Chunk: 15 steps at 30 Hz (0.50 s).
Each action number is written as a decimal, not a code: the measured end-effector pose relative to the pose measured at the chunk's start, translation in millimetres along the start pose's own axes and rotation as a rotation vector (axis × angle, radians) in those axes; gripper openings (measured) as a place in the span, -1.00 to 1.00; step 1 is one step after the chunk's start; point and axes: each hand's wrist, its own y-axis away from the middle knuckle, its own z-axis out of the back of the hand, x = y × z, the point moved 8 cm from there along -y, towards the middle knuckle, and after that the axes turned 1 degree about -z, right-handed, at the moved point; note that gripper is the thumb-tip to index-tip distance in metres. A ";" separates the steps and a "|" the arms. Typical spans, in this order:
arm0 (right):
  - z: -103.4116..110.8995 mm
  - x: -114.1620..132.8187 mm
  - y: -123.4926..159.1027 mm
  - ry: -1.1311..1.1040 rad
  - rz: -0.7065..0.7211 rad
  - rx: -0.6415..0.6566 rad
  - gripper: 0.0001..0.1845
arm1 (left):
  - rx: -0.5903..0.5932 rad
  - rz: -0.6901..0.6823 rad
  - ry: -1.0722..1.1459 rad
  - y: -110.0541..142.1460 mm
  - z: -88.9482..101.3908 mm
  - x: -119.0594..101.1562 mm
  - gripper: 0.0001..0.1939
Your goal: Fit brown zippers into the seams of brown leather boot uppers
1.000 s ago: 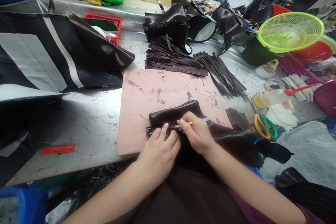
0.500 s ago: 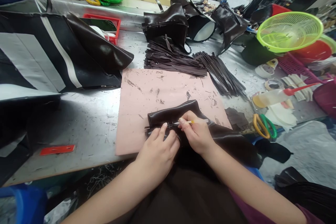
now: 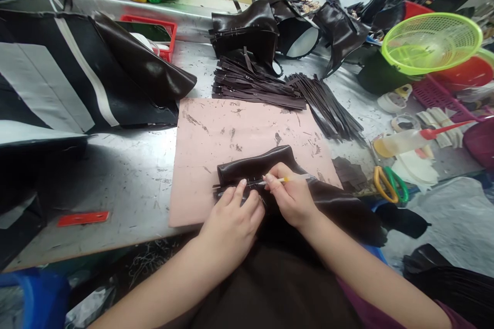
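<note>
A dark brown shiny leather boot upper [image 3: 254, 162] lies on a pink board in front of me, its far right part draping over the table edge. My left hand [image 3: 237, 216] rests on its lower left side, fingers bent and pressing on the leather by a seam with a narrow dark strip; the fingertips' undersides are hidden. Pinched in my right hand [image 3: 291, 198] is a slim white pen-like tool [image 3: 287, 179] with a yellow band. Its thin tip points left, at the seam next to my left fingers.
The pink board [image 3: 200, 139] lies on a metal table. Behind it are dark zippers [image 3: 254, 85] in piles and more boot uppers [image 3: 247, 25]. Scissors [image 3: 384, 185] and a glue bottle [image 3: 405, 143] stand at right, a red strip [image 3: 83, 218] at left.
The pen-like tool's tip shifts slightly along the seam in my right hand. My left hand stays in place on the leather. The view tilts a little.
</note>
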 end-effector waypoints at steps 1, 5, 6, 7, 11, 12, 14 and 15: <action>-0.3 0.3 -0.1 0.002 0.001 0.003 -0.76 | -0.003 0.001 0.000 0.0 -0.1 0.0 -0.53; 0.4 0.1 -0.5 -0.004 -0.005 0.000 -0.76 | -0.017 -0.001 0.002 -0.3 0.0 -0.4 -0.54; 0.5 0.2 -0.5 0.000 -0.004 0.003 -0.76 | -0.019 0.000 0.001 -0.3 0.0 -0.3 -0.55; 0.4 0.3 -0.5 0.005 -0.003 0.006 -0.75 | -0.017 0.002 -0.002 -0.3 -0.2 -0.1 -0.55; 0.3 -0.5 -0.5 0.006 -0.012 0.006 -0.76 | -0.013 0.005 -0.006 0.0 -0.2 0.3 -0.54; 0.0 -0.7 -0.5 0.003 -0.014 0.006 -0.76 | -0.015 0.004 -0.004 0.2 0.0 0.1 -0.54; -0.8 -1.0 -0.7 -0.002 -0.015 0.005 -0.76 | -0.023 0.003 -0.001 0.7 0.6 -0.2 -0.54; -0.9 -1.1 -0.8 -0.006 -0.017 0.002 -0.76 | -0.027 0.003 0.000 0.9 0.8 -0.3 -0.55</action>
